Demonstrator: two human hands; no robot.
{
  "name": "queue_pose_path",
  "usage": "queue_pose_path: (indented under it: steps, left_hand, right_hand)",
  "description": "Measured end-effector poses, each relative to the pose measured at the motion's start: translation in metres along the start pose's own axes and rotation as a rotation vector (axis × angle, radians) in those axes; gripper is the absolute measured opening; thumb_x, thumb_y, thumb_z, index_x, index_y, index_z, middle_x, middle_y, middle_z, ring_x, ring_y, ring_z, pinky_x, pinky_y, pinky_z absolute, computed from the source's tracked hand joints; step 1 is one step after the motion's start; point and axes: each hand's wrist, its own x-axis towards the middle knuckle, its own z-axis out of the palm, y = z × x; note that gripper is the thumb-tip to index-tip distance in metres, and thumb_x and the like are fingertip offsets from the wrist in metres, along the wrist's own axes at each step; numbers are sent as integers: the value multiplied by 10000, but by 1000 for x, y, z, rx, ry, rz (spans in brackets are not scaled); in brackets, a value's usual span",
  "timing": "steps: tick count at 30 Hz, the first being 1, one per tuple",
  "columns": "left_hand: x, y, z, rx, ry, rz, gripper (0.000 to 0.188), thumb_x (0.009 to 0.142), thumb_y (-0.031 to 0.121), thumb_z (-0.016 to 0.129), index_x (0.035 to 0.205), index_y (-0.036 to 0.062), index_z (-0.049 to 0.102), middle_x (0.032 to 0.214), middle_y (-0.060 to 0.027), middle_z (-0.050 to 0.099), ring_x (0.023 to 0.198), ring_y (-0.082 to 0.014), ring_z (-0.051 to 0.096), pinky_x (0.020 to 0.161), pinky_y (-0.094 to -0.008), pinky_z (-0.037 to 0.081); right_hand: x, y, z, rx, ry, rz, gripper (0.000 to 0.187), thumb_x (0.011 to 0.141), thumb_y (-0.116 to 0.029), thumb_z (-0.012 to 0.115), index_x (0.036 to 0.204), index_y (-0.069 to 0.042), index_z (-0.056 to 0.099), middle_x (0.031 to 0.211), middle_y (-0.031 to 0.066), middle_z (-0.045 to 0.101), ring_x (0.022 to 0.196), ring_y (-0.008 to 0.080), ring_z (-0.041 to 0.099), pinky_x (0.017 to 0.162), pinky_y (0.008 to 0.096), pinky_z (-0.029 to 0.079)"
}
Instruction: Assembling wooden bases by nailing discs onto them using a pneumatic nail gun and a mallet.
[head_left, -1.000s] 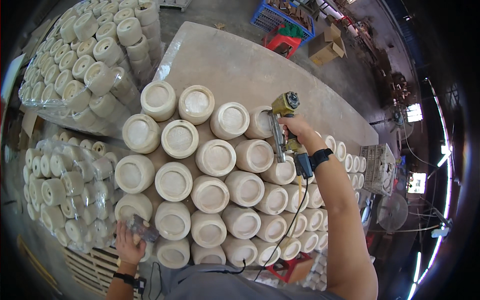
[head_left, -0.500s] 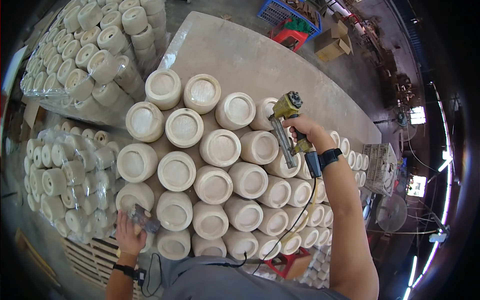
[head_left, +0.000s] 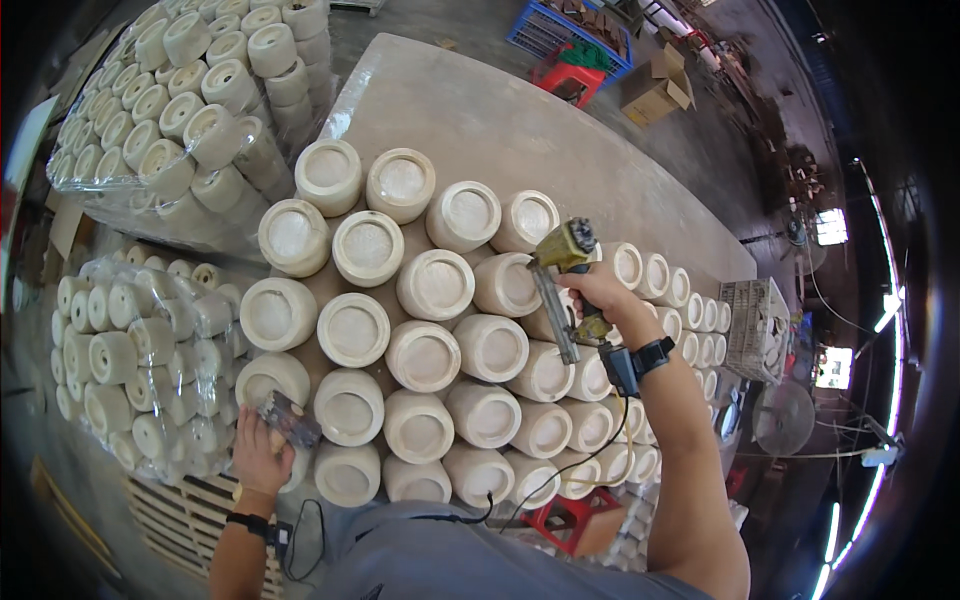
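Note:
My right hand (head_left: pixel 608 297) is closed round the grip of a yellow-and-black nail gun (head_left: pixel 566 248). The gun's long magazine points toward me and hangs over the rows of pale wooden cylinders (head_left: pixel 436 284), each with a round recess in its top. At the left front, my left hand (head_left: pixel 262 456) is closed at the edge of a dark, partly see-through packet (head_left: pixel 290 420). That packet lies against the cylinder (head_left: pixel 273 380) at the table's left edge; its contents are too unclear to name.
The cylinders stand on a large brown table (head_left: pixel 480 110). Plastic-wrapped stacks of wooden pieces (head_left: pixel 150 110) rise at the left, with a pallet (head_left: pixel 180 520) below. Farther off are a red stool (head_left: pixel 568 78), a carton (head_left: pixel 655 88), a white crate (head_left: pixel 752 325) and a fan (head_left: pixel 783 420).
My right hand has brought the nail gun a little nearer to me over the cylinders. The left hand has shifted slightly and stays at the dark packet.

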Motion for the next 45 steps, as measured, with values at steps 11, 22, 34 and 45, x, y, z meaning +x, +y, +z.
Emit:
queue_pose_path:
  steps: [11, 22, 34, 45]
  left_hand:
    - [7, 4, -1, -10, 4, -17, 561, 775, 209, 672, 1230, -100, 561, 1373, -284, 541, 1410, -492, 434, 1112, -542, 434]
    - [5, 1, 2, 3, 8, -34, 567, 761, 208, 689, 1239, -72, 570, 1380, -263, 546, 1396, -480, 453, 1097, -539, 446]
    - [7, 1, 4, 9, 51, 5, 573, 763, 202, 699, 1254, -64, 571, 1355, -257, 569, 1375, -476, 479, 1094, -529, 459]
    - [6, -4, 12, -4, 81, 23, 619, 763, 217, 697, 1302, -53, 555, 1380, -256, 554, 1404, -462, 455, 1087, -517, 468]
  right_hand:
    - [-1, 25, 20, 21, 93, 44, 207, 861, -154, 709, 771, 9, 619, 627, 63, 593, 470, 179, 574, 443, 352, 469]
    - [-24, 32, 31, 21, -66, 39, 209, 884, -131, 728, 750, -17, 615, 627, 64, 585, 457, 170, 561, 413, 337, 485]
    - [-14, 41, 43, -104, 8, 47, 276, 766, -144, 672, 534, -20, 588, 521, 94, 584, 437, 217, 577, 453, 370, 467]
    - [-81, 74, 54, 127, 9, 15, 263, 875, -147, 741, 689, -43, 587, 582, 53, 577, 433, 176, 556, 431, 338, 475]
